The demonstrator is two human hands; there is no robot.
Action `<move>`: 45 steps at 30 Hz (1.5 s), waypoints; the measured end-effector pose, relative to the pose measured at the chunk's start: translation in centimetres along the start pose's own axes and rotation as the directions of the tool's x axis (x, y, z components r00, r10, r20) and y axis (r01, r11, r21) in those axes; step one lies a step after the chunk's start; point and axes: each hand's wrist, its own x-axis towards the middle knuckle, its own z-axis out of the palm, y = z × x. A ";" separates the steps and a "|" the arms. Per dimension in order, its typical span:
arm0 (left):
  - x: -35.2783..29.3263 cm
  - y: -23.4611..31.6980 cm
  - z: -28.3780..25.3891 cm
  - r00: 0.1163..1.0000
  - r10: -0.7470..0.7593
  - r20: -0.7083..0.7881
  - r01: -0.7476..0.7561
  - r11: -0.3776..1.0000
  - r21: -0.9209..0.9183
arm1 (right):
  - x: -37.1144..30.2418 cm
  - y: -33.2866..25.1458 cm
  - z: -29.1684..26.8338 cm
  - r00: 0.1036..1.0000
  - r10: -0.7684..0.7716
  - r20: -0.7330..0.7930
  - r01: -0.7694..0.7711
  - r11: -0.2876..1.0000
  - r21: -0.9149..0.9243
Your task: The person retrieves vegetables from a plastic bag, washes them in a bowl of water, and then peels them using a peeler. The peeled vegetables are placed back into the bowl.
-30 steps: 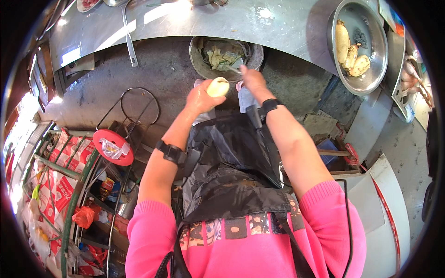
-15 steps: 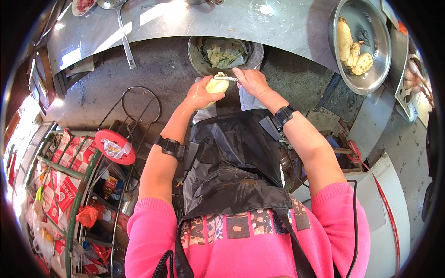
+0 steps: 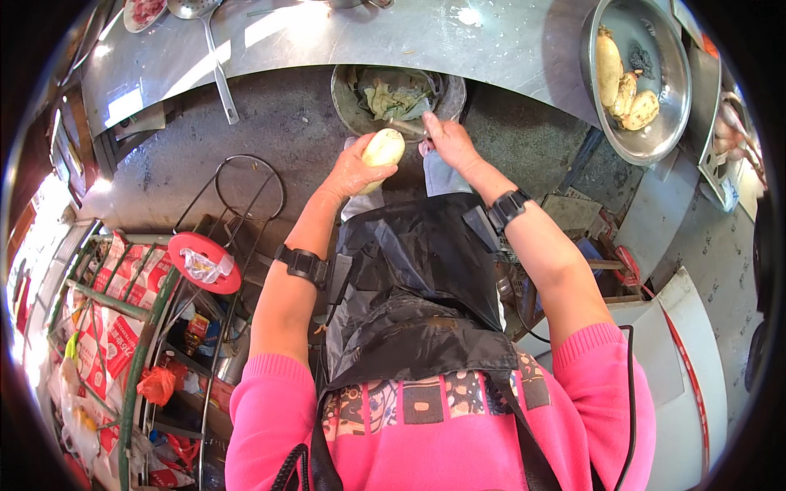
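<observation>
My left hand (image 3: pixel 352 173) is closed round a pale, peeled-looking lotus root segment (image 3: pixel 383 148), its rounded end pointing up and away from me. Just right of it, my right hand (image 3: pixel 453 147) grips a peeler (image 3: pixel 404 128), smeared by motion and apart from the root. Both hands are above my lap at the near rim of a metal bucket (image 3: pixel 347 114), which holds leafy scraps and a crumpled plastic bag (image 3: pixel 389 98). More lotus root segments (image 3: pixel 608 69) with dark spots lie in a steel basin (image 3: pixel 591 106) at the far right, beside a grey scouring pad (image 3: pixel 641 60).
A steel counter (image 3: pixel 508 41) curves across the far side. On its left are a slotted ladle (image 3: pixel 214 57) and a dish of red meat (image 3: pixel 146 11). A wire rack (image 3: pixel 135 360) with bags stands at left, near a red round stool top (image 3: pixel 205 262).
The peeler has left the root's tip and moved away, over the bucket's near rim. My right hand has shifted slightly right. The left hand still holds the root.
</observation>
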 end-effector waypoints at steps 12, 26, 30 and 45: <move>-1.0 0.2 0.8 0.985 -0.010 -0.172 -0.013 0.992 -0.128 | 2.3 2.6 1.3 0.992 0.120 -0.044 -0.127 0.961 -0.246; -1.5 1.3 2.7 0.879 -0.363 -0.310 -0.160 0.388 -0.908 | -4.5 -3.1 4.9 0.964 0.077 0.256 -0.266 0.363 0.893; -4.3 2.0 1.4 0.998 -0.028 -0.056 -0.035 0.487 -0.873 | -3.6 -2.1 2.7 0.996 0.047 0.078 -0.092 0.541 0.836; -3.7 3.8 2.6 0.964 -0.195 0.183 0.246 0.373 -0.895 | -7.4 -2.7 1.2 0.935 -0.210 -0.286 0.258 0.956 0.141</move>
